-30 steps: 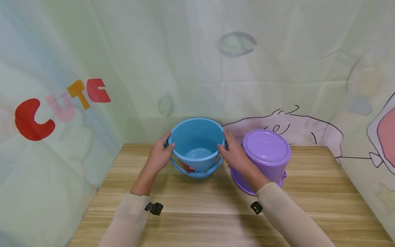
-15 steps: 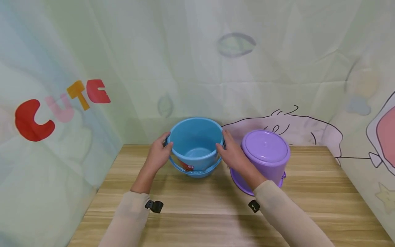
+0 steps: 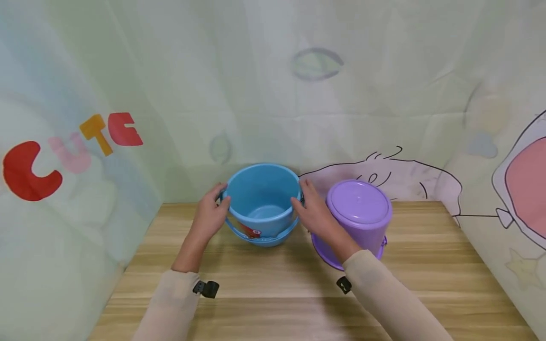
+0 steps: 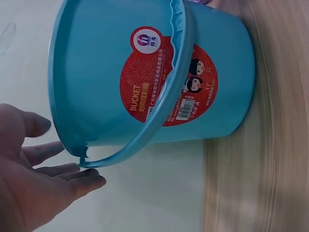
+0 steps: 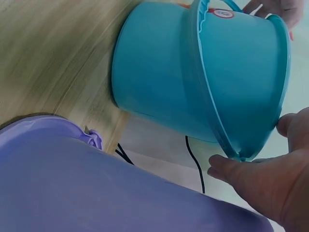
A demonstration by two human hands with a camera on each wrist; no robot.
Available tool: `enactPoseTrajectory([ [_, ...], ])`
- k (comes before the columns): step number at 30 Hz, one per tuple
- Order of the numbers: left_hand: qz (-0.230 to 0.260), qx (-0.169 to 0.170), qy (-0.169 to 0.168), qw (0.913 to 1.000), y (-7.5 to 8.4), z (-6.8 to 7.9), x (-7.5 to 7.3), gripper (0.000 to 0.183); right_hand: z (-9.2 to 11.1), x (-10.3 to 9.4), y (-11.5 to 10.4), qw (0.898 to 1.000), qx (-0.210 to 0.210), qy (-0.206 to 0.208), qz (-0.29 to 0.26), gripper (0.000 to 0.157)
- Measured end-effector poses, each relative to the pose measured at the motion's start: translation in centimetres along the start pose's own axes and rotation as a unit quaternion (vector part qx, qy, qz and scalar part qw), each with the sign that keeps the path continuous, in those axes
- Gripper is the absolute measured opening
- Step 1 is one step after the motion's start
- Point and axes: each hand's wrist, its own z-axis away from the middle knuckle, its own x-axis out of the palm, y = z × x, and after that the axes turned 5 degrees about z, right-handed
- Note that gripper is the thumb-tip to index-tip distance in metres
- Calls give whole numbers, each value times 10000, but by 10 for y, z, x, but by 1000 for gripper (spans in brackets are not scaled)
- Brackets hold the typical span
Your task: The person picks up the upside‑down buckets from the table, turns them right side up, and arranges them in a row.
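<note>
Bucket [image 3: 262,199], blue plastic, should handle light, stiff and slightly slippery, best held by opposite sides of its rim [image 3: 265,219], where left hand [image 3: 209,212] and right hand [image 3: 313,209] grip it.

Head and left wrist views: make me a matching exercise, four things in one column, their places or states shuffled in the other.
Things:
1. Blue bucket
2. Purple bucket
3. Round label
4. Right hand

Places and states:
A. Red, on the front of a bucket
B. Upside down, base facing up
C. At a bucket's rim, with thumb and fingers
D. Open mouth facing up

Right pairs: 1-D, 2-B, 3-A, 4-C.
</note>
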Motion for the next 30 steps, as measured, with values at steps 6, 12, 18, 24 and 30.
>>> enactPoseTrajectory([
  [6,-222,311,323,9987,10,8,-2,50,12,-7,-2,9995,-214,204,-118,69],
  [12,-347,591,459,9966,23,18,-4,52,33,-30,-8,9985,-462,230,-164,69],
  [18,-471,1117,444,9916,39,28,-3,54,46,-54,-7,9967,-755,250,175,71],
  [24,-510,1596,334,9853,52,35,-1,57,60,-77,2,9924,-1073,359,492,71],
  [30,-549,2168,240,9744,57,42,2,61,73,-97,18,9878,-1379,561,454,70],
])
